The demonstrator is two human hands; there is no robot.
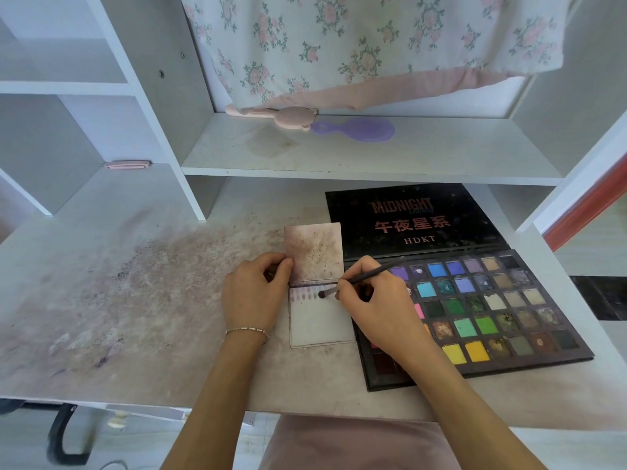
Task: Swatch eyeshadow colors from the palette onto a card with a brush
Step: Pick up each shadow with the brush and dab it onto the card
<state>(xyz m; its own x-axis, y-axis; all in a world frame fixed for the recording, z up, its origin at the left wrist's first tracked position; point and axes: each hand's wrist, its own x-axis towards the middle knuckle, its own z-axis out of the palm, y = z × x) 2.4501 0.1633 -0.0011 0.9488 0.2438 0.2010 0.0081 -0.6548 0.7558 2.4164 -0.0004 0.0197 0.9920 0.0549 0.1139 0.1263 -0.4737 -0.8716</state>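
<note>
A folded white card point(322, 320) lies open on the desk, its stained upper flap point(314, 254) raised. A row of several small purplish swatches runs along the top of the lower half. My right hand point(376, 300) grips a thin dark brush point(359, 280), whose tip touches the card at the right end of the swatch row. My left hand point(254, 293) pinches the left edge of the card at the fold. The open black eyeshadow palette point(481, 310) with several coloured pans lies right of the card, partly under my right hand.
The palette's lid point(414, 218) lies flat behind the pans. The desk point(135, 283) is smeared with pinkish powder on its left. A shelf above holds a pink bear-shaped tool point(271, 115) and a purple hand mirror point(356, 129). A floral cloth point(356, 42) hangs behind.
</note>
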